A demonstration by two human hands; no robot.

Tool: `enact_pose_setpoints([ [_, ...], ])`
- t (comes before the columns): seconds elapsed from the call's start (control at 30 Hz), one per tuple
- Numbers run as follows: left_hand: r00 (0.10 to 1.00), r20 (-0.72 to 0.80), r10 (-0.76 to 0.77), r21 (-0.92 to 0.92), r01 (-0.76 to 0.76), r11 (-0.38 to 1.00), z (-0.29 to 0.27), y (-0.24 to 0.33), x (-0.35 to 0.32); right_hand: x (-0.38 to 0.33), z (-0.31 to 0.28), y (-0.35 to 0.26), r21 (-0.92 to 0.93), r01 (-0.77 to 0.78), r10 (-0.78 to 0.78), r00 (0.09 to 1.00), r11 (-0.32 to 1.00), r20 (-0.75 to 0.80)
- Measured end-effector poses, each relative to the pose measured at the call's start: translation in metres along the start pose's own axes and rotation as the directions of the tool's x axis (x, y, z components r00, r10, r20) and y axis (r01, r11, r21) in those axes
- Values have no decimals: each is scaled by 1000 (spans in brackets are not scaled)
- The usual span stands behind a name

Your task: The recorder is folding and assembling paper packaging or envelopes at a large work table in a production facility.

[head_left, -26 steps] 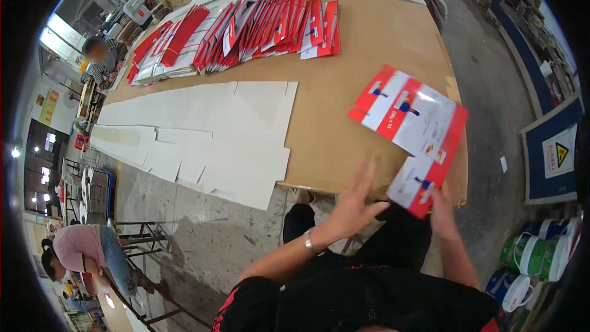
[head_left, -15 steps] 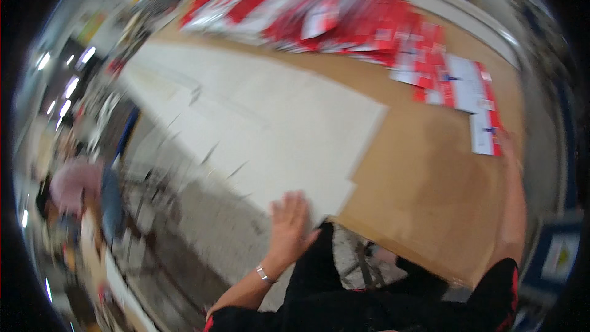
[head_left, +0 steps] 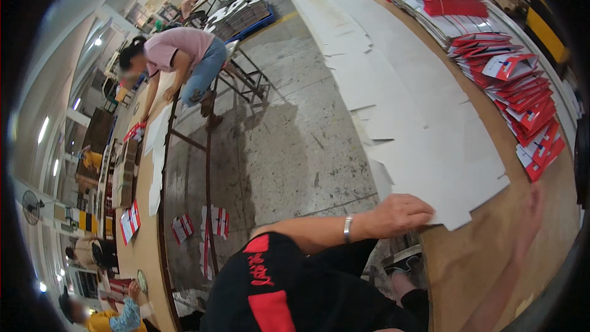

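Note:
My left hand [head_left: 399,214], with a metal bracelet at the wrist, is closed at the near corner of the flat white die-cut cardboard blanks [head_left: 424,129], its fingertips on their edge. The blanks lie overlapped in a long strip on the table, notched tabs along the left side. My right hand [head_left: 533,206] is smeared by motion at the right side of the table, just below the near end of a row of folded red-and-white cartons [head_left: 525,95]; its fingers cannot be made out.
Brown board covers the table [head_left: 455,258]. Bundled flat red-and-white cartons [head_left: 430,3] lie at the far right. To the left, beyond a concrete floor [head_left: 289,141], a person in a pink shirt [head_left: 178,49] bends over another long table [head_left: 138,233]. Red-and-white sheets [head_left: 215,221] show below that table's edge.
My view has swung left, bringing the other table and workers into sight. My left hand has gone from flat and spread to closed at the blanks' corner. My right hand has left the end carton.

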State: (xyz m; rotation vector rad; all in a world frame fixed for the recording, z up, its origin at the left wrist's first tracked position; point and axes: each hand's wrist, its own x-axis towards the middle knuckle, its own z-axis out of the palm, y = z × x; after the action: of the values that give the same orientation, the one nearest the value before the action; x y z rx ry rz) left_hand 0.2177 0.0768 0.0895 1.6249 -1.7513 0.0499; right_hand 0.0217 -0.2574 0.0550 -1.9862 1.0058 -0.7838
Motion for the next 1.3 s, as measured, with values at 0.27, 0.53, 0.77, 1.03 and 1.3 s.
enact_pose_setpoints([
  [0.27, 927, 214, 307, -294, -239, 926, 41, 105, 5, -265, -36, -111, -374, 437, -384, 899, 818, 211],
  [0.53, 888, 427, 170, -1, -187, 982, 99, 26, -17, -395, -143, -26, 151, -234, 238, 971, 961, -14],
  [0.77, 769, 624, 140, -526, 280, 803, 129, 27, 2, -439, -154, -7, -535, 190, -263, 963, 823, -62],
  [1.03, 936, 1, 352, 298, -336, 894, 171, 69, -27, -455, -127, -15, -554, 32, -166, 967, 832, -194],
  [1.3, 873, 400, 279, -513, -39, 858, 192, 119, -9, -433, -104, -26, -416, -549, 245, 769, 725, -590],
])
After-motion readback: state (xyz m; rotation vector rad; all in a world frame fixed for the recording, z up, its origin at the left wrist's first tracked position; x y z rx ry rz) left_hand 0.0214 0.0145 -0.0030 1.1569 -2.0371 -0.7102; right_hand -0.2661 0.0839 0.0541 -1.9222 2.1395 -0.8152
